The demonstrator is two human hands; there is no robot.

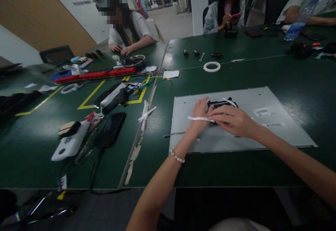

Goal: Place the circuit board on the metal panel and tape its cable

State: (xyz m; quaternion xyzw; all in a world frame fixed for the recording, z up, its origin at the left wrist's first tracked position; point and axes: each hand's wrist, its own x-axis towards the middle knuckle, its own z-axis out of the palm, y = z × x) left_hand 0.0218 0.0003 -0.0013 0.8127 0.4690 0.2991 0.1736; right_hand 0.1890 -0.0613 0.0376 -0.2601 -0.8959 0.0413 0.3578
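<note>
A flat grey metal panel (246, 133) lies on the table in front of me, with a black plastic bracket (217, 103) on its surface. My left hand (200, 113) is closed at the left end of this bracket, its fingertips partly hidden. Pinched in the fingers of my right hand (233, 119) is one end of a short white tape strip (196, 118), which stretches left across my left wrist. A second white strip (230, 102) sticks up by the bracket's right end. Both hands hide the bracket's front part.
A tape roll (212, 67) lies beyond the panel, near a small wrench (202, 56). Loose tape strips (145, 114) cling near the table seam. Leftward are a black phone (111, 129), a white device (70, 141) and a red power strip (97, 74). People sit across the table.
</note>
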